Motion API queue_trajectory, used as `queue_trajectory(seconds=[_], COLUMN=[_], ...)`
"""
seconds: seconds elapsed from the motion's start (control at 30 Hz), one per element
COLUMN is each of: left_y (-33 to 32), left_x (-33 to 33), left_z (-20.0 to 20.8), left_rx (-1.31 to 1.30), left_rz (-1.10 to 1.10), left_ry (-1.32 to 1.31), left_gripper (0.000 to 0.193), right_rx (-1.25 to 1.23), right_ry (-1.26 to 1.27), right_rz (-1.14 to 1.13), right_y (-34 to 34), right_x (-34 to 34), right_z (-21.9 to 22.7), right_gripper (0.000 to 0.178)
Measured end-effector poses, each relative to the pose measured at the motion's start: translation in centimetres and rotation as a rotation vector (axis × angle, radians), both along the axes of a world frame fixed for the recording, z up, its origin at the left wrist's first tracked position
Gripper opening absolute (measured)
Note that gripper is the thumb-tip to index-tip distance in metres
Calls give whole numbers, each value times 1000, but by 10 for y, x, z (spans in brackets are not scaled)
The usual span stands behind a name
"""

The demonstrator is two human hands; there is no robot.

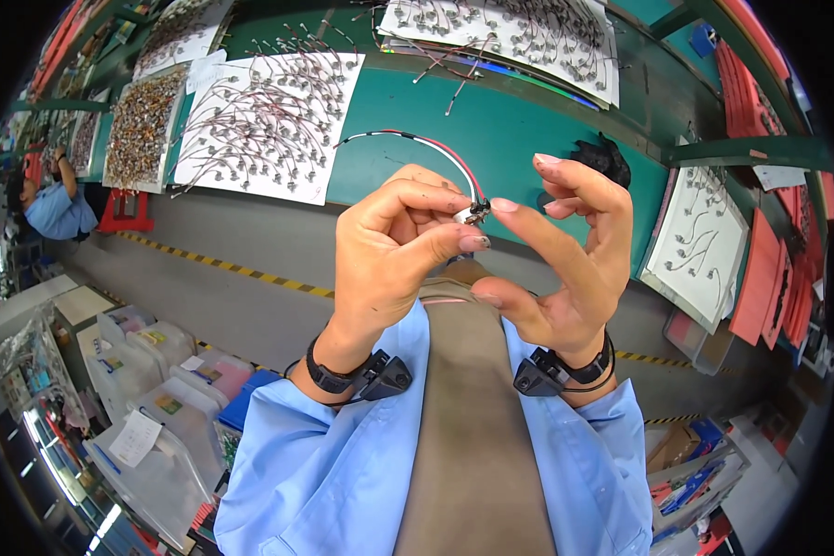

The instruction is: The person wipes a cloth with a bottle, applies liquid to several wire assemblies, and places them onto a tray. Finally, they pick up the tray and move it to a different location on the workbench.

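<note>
My left hand pinches a small wired component between thumb and fingertips, in front of my body. The component has a white and metallic body with a dark end. Red, white and black wires arch up from it and off to the left. My right hand is beside it with fingers spread and thumb apart. Its index fingertip is at the component's dark end; whether it touches, I cannot tell. Nothing shows between the right thumb and index finger.
Beyond my hands runs a green workbench. White sheets carry many similar wired parts, with another sheet at right. A tray of small parts lies far left. Plastic bins stand lower left. A person works at far left.
</note>
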State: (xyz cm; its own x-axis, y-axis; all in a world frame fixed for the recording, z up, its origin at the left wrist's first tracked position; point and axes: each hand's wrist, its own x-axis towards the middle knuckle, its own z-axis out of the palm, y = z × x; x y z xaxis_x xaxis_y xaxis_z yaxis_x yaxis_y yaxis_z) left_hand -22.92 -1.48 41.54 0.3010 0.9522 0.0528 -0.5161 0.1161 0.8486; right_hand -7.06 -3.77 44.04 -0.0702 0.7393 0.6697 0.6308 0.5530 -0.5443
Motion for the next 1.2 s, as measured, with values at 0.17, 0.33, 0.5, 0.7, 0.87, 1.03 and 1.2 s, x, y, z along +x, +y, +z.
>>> queue_trajectory(seconds=[0.17, 0.33, 0.5, 0.7, 0.87, 1.03, 1.2], left_y=[0, -1, -2, -5, -8, -11, -14], left_x=[-1, -1, -3, -5, -5, -8, -10], left_z=[1, 1, 1, 1, 1, 1, 0], left_rx=[-4, 10, 24, -1, 30, 47, 56], left_rz=[-11, -14, -21, -28, -24, -13, -11], left_ry=[-3, 2, 19, 12, 15, 24, 22], left_gripper=[19, 19, 18, 17, 16, 16, 16], right_rx=[8, 13, 17, 29, 52, 63, 92], right_ry=[-21, -127, -125, -85, -139, -166, -192], right_rz=[-15, 6, 0, -35, -77, -72, -71], right_y=[0, -2, -4, -9, -15, -19, -20], right_x=[-2, 1, -2, -7, -9, -10, -10], right_z=[-1, -2, -2, 1, 2, 3, 1], right_gripper=[46, 47, 45, 41, 38, 36, 35])
